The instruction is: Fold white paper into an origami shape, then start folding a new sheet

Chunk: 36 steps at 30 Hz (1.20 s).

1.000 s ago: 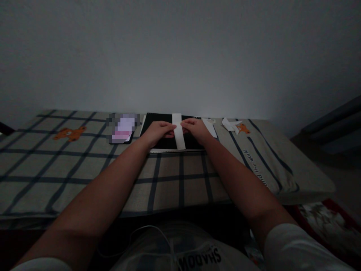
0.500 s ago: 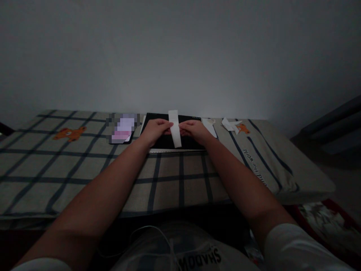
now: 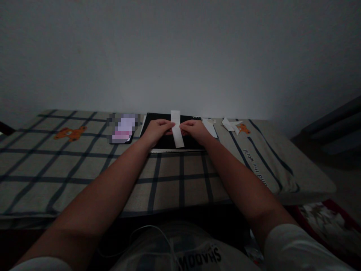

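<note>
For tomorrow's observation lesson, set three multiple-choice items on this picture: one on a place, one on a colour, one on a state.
1. Where does the black notebook lie?
A. on the checked cloth
B. on the floor
C. on a shelf

2. What colour is the paper strip?
A. red
B. white
C. green

3. How is the strip held?
A. by the left hand alone
B. lying untouched
C. pinched between both hands

Answers: 1 A, cloth shows around the notebook; 2 B, it looks pale against the black; 3 C, the right hand pinches its other edge.

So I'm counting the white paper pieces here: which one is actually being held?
The long white strip over the black notebook, pinched by left hand and right hand. The other pieces lie untouched on the checked cloth.
</note>
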Each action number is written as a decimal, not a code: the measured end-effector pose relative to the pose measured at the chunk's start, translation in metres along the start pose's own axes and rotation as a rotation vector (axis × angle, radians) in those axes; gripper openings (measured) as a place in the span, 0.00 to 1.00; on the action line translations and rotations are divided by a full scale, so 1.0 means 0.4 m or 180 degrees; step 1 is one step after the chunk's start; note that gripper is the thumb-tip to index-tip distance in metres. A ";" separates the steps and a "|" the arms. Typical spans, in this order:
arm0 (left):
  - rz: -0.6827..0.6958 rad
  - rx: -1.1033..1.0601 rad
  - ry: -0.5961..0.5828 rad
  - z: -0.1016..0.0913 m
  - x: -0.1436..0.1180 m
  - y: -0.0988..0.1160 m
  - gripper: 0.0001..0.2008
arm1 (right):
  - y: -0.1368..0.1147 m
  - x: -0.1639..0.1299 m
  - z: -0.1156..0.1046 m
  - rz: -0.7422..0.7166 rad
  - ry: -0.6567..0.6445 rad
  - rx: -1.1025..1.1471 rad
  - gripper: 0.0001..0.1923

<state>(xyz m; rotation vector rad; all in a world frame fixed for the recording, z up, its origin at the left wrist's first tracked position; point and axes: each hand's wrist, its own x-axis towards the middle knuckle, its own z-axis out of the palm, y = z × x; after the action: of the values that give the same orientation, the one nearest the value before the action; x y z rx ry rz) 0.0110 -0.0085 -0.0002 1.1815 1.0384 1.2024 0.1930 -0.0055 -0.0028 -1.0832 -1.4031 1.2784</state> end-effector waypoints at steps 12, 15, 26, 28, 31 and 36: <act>-0.0226 -0.0179 -0.0431 -0.012 0.008 -0.015 0.11 | 0.016 0.014 -0.010 -0.0219 0.0098 -0.0198 0.06; -0.0227 -0.0152 -0.0323 -0.009 0.007 -0.014 0.10 | 0.018 0.015 -0.011 -0.0230 0.0071 -0.0235 0.06; -0.0005 0.0085 0.0077 -0.004 0.002 -0.003 0.08 | 0.003 0.004 -0.003 0.0075 -0.0003 0.0229 0.04; 0.0085 0.0213 0.0234 -0.003 -0.001 0.002 0.08 | 0.005 0.004 -0.005 0.0148 -0.0122 0.0259 0.04; 0.0119 0.0254 0.0301 -0.001 -0.002 0.006 0.09 | 0.007 0.003 -0.007 0.0161 -0.0197 0.0238 0.03; -0.0027 -0.0094 0.0042 0.000 0.000 0.003 0.08 | 0.003 0.003 -0.005 0.0137 -0.0005 0.0216 0.03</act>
<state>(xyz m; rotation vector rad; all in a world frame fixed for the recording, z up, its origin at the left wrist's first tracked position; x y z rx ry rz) 0.0107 -0.0085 0.0008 1.1466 1.0311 1.2165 0.1946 -0.0039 -0.0037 -1.0717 -1.3344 1.3486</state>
